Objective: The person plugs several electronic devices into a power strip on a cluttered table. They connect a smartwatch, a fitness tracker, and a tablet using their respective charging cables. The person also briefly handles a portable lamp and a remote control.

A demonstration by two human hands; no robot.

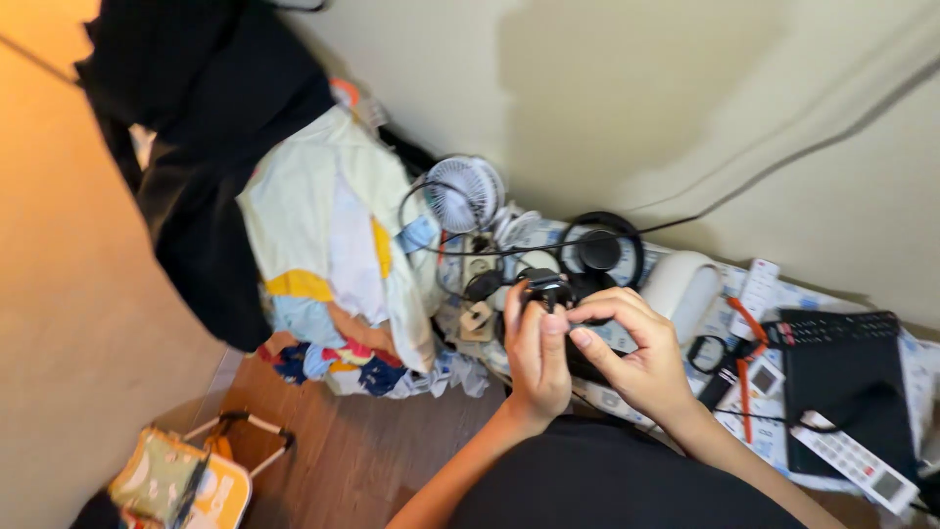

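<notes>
Left hand (537, 355) and right hand (632, 348) both pinching a small black plug (546, 289), cluttered table (627, 402) edge underneath, fan (464, 193) behind, clothes pile (333, 255) close at left

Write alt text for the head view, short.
Both hands, left hand and right hand, pinch a small black device above a cluttered low table. Behind it are a small white fan and black headphones; clothes are piled at the left.

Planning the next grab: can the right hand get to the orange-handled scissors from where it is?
Probably yes. The right hand is pinching the small black device along with the left hand, so it must let go first. The scissors lie uncovered on the patterned cloth just to its right, nothing between.
</notes>
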